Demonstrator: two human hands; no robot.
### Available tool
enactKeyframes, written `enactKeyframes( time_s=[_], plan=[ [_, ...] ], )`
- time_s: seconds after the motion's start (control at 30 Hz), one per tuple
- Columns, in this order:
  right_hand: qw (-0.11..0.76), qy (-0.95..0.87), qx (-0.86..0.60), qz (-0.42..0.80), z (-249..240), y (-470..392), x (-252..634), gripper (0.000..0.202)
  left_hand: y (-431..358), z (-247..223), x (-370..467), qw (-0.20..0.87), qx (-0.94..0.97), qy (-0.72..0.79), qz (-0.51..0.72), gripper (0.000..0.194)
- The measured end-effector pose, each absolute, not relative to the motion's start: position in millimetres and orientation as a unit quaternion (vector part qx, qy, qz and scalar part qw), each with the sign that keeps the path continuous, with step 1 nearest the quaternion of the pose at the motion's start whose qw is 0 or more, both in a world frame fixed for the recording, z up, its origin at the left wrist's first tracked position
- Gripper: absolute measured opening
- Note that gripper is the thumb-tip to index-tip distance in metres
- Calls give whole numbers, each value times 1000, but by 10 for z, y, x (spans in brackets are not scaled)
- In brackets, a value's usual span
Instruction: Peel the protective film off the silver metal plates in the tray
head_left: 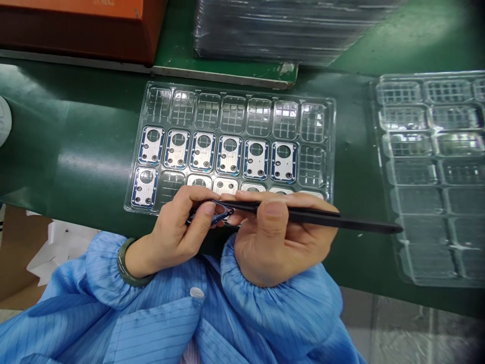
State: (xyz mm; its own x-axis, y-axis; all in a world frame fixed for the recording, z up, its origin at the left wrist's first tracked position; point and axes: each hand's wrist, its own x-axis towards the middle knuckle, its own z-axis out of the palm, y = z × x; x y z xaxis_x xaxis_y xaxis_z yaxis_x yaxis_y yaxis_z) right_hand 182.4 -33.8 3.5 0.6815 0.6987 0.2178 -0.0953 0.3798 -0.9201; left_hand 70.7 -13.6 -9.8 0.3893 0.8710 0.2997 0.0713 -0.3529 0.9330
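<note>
Between its thumb and fingers my left hand [178, 227] holds a small blue frame [220, 215], tilted on edge. My right hand [280, 232] is closed around long black tweezers [314, 216], whose tips reach the blue frame; the other end points right. Both hands are over the front edge of a clear plastic tray [331, 121]. In that tray lie several silver plates with blue rims, such as one plate [145, 188] at the front left. The tray's back row holds no plates. My hands hide part of the front row.
A second clear tray [401, 202] lies on the green table [91, 126] at the right. Behind stand an orange box [76, 30] and a stack of clear trays [273, 30] on a green board [227, 71]. A white round object [4, 121] is at the left edge.
</note>
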Motion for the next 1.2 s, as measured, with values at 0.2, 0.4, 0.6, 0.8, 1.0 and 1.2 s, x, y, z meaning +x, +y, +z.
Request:
enactKeyframes(
  time_s=[0.2, 0.4, 0.6, 0.8, 1.0, 1.2],
  plan=[
    [765, -326, -505, 231, 36, -352, 1810, 12, -139, -103, 705, 465, 691, 338, 438, 15],
    [771, -355, -485, 210, 21, -361, 1820, 14, -156, -115, 699, 488, 676, 347, 429, 17],
    [750, -400, -501, 161, -29, -377, 1843, 18, -159, -124, 698, 500, 667, 354, 423, 16],
    [751, -447, -467, 135, -133, -373, 1882, 31, -154, -119, 696, 503, 666, 361, 417, 15],
    [753, -480, -431, 126, -205, -377, 1914, 40, -154, -91, 697, 512, 660, 360, 415, 12],
    [759, -486, -415, 127, -212, -380, 1920, 44, -144, -67, 705, 520, 654, 363, 411, 10]
  ],
)
